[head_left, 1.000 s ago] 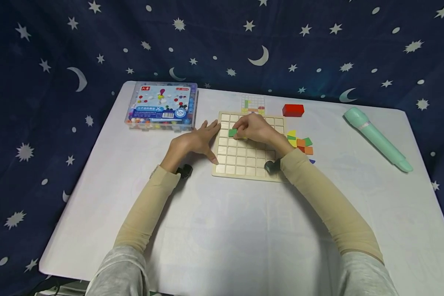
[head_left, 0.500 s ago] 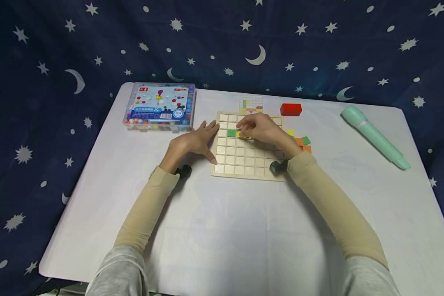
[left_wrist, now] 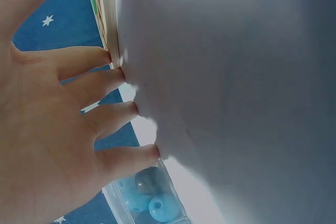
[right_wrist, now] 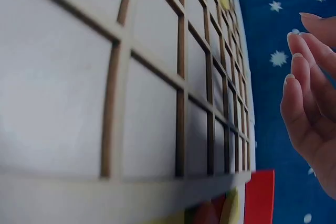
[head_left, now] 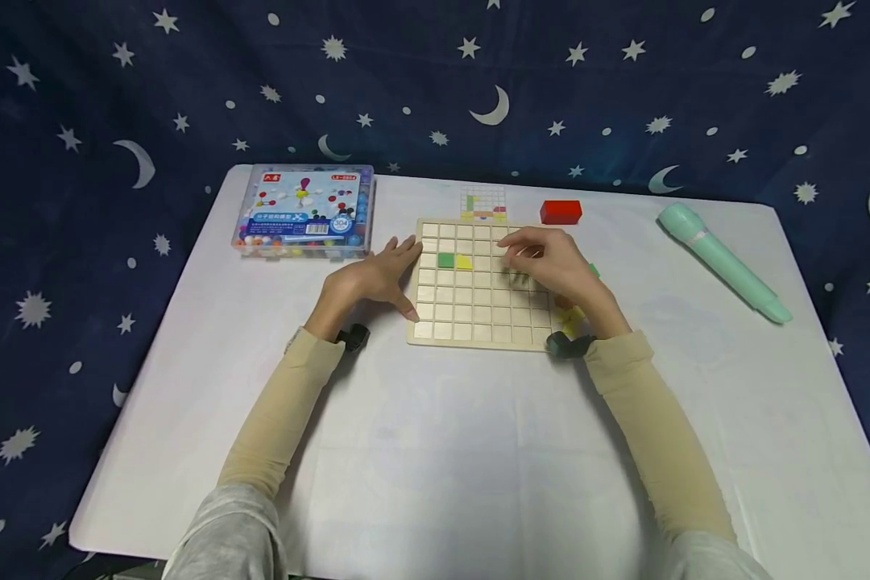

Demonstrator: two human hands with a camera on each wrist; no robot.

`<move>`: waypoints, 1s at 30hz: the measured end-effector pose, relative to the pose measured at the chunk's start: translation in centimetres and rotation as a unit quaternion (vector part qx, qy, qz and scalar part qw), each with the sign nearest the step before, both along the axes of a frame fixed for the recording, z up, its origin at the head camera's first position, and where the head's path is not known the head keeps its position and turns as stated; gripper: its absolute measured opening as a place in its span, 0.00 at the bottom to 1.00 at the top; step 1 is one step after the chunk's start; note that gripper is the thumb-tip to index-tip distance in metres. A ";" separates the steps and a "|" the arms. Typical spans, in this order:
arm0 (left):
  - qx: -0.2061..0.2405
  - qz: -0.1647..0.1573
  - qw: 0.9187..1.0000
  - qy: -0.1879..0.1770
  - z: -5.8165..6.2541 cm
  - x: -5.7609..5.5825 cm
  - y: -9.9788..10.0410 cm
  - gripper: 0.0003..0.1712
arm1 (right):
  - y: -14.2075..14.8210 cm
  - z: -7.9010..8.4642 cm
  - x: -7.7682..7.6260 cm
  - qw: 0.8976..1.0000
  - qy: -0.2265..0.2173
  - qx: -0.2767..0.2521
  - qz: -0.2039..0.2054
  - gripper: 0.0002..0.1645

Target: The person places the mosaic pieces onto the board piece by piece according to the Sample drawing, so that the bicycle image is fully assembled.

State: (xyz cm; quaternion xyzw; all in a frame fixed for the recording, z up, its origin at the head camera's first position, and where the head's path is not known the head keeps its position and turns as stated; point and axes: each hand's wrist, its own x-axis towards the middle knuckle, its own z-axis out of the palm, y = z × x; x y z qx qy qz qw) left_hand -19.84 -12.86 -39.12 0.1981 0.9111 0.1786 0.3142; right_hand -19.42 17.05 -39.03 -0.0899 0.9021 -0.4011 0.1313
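Note:
A wooden grid board (head_left: 471, 312) lies on the white table. In its third row from the back sit a green square tile (head_left: 445, 260) and, touching it on the right, a yellow piece (head_left: 463, 262) with one corner cut away. My left hand (head_left: 373, 282) rests along the board's left edge, fingers and thumb spread; its fingertips (left_wrist: 116, 75) meet the edge in the left wrist view. Above the board's right part hovers my right hand (head_left: 557, 264), fingers loosely bent. Nothing shows between those fingers in the right wrist view. Loose coloured pieces (head_left: 571, 321) are partly hidden beneath this hand and wrist.
Behind the board lies a printed grid card (head_left: 483, 201), with a red block (head_left: 561, 213) to its right. A clear case of beads (head_left: 304, 211) stands at the back left. Farther right is a mint-green stick with a wider head (head_left: 725, 262).
My right hand has let go of the yellow piece, leaving it beside the green tile, and has moved right toward the loose pieces. The left hand stays at the board's edge.

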 end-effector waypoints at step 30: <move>0.002 0.005 1.000 -0.007 -0.1 0.0 0.1 0.75 | 10.0 -1.4 0.8 0.985 -0.073 0.004 -0.156 0.24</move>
